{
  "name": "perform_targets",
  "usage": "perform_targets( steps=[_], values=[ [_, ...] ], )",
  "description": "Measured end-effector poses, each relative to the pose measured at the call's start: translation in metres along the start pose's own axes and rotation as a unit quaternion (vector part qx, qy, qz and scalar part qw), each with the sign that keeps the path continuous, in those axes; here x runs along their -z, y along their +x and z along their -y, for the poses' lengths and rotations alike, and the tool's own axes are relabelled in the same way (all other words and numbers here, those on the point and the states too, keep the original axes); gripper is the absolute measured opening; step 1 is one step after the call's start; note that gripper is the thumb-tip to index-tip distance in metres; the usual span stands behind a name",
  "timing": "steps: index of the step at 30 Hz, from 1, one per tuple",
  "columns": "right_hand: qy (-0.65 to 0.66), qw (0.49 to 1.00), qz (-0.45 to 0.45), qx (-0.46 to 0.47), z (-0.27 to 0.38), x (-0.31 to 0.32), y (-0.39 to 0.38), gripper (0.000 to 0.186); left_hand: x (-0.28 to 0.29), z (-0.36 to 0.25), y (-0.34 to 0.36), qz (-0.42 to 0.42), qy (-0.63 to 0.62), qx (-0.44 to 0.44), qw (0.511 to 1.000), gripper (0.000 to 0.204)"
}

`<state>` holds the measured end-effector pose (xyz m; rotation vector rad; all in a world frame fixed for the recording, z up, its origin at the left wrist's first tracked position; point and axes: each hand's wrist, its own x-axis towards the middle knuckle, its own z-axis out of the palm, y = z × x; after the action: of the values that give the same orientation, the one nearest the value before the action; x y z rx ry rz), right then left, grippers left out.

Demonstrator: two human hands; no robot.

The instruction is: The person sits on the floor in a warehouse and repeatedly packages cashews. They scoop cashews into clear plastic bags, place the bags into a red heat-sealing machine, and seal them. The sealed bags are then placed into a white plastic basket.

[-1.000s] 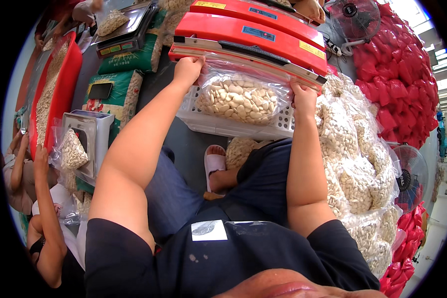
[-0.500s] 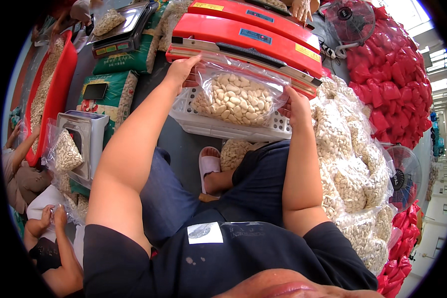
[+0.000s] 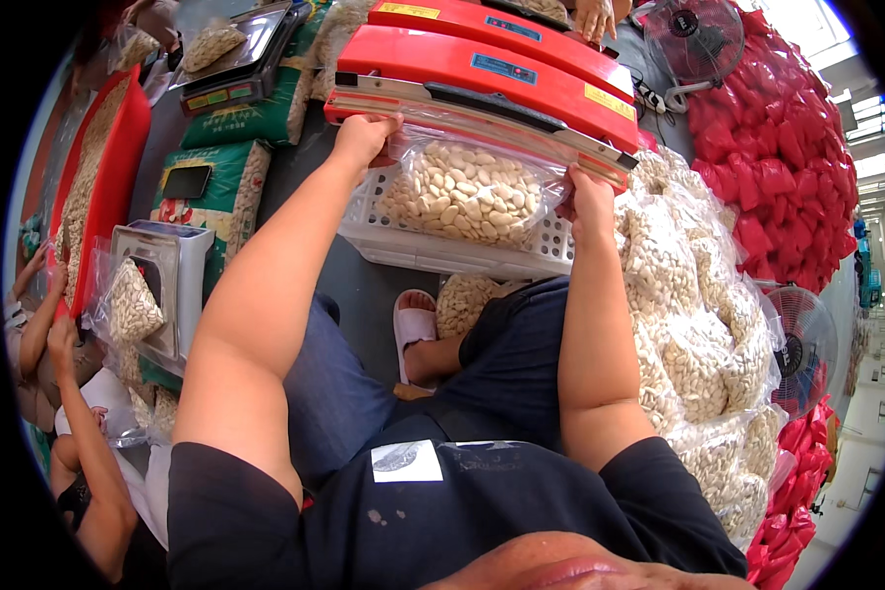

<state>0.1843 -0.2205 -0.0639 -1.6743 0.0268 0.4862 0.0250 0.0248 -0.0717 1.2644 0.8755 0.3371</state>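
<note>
A clear plastic bag of white beans lies on a perforated white plastic crate. Its top edge runs along the jaw of a red heat sealer. My left hand grips the bag's upper left corner with closed fingers, just below the sealer bar. My right hand holds the upper right corner near the bar's other end, fingers bent around the plastic. A second red sealer stands behind the first.
Scales with bean bags and green sacks sit left, beside a red trough and co-workers' arms. Piled bean bags, red bags and fans are right. Another person's hand is behind the sealers.
My hands and the bag shifted very slightly, keeping the same grip at the sealer. At the left, co-workers' arms moved between the red trough and the bags.
</note>
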Motion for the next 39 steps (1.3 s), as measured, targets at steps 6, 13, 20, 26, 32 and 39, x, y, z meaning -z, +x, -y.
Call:
perform_targets(
  steps=[6,13,20,26,32,39],
  values=[
    [-0.264,0.964,0.001,0.025,0.019,0.024,0.008,0.031,-0.001,0.004,0.004,-0.006,-0.051,0.002,0.999,0.011],
    [-0.301,0.777,-0.092,0.546,0.053,-0.016,-0.012,0.034,-0.003,0.003,0.003,-0.002,-0.036,0.014,0.999,0.016],
    [-0.462,0.744,0.025,0.482,0.021,-0.057,-0.024,0.039,0.001,0.011,0.012,0.007,-0.026,-0.018,0.999,0.018],
    [-0.471,0.720,0.005,0.510,0.017,-0.055,-0.027,0.032,-0.001,0.011,0.009,0.018,-0.013,-0.019,1.000,0.023],
    [-0.479,0.728,0.018,0.490,0.018,-0.054,-0.026,0.035,0.011,0.011,0.008,0.040,-0.048,0.019,0.998,0.022],
    [-0.481,0.716,0.014,0.505,0.014,-0.055,-0.025,0.038,0.022,-0.002,-0.004,0.043,-0.037,0.051,0.997,0.027]
  ],
)
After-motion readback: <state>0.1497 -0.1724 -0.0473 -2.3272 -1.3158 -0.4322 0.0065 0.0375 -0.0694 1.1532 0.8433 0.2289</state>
